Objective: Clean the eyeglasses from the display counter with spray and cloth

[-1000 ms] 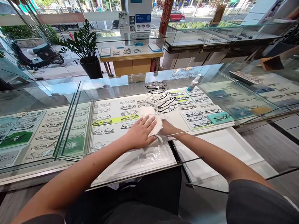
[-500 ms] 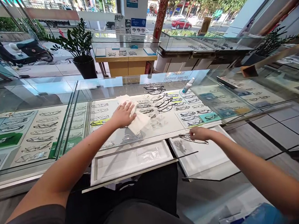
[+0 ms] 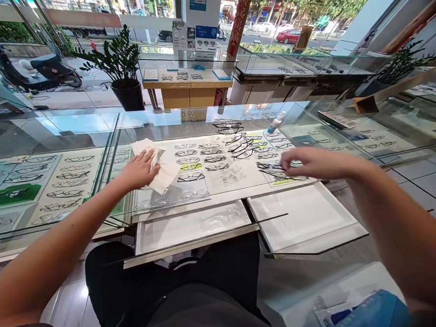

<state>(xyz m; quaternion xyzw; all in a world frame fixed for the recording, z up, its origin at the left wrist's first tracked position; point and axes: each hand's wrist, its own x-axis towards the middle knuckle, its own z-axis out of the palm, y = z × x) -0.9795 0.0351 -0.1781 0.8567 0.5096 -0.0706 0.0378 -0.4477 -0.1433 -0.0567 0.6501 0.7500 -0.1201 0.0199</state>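
My left hand [image 3: 140, 171] lies palm down on a cream cloth [image 3: 167, 178] over the glass counter top [image 3: 227, 184]. Its fingers are bent over a bunched part of the cloth, pressing it to the glass. My right hand [image 3: 303, 162] is closed around a pair of dark-framed eyeglasses [image 3: 267, 168], lifted above the right part of the counter. Its wrist is bent, and the hand covers part of the frame. Near the middle, several dark eyeglasses [image 3: 241, 146] rest in a loose group on the glass.
Rows of eyeglasses [image 3: 191, 177] show through the glass. A spray bottle [image 3: 276, 123] stands at the back right. Two white drawers, a left one [image 3: 192, 225] and a right one [image 3: 303, 212], stick out towards my lap. A blue bag [image 3: 377, 311] lies low at the right.
My left hand has slid the cloth leftward over the glass. My right hand has raised the eyeglasses from over the right drawer to above the counter. The view has shifted slightly.
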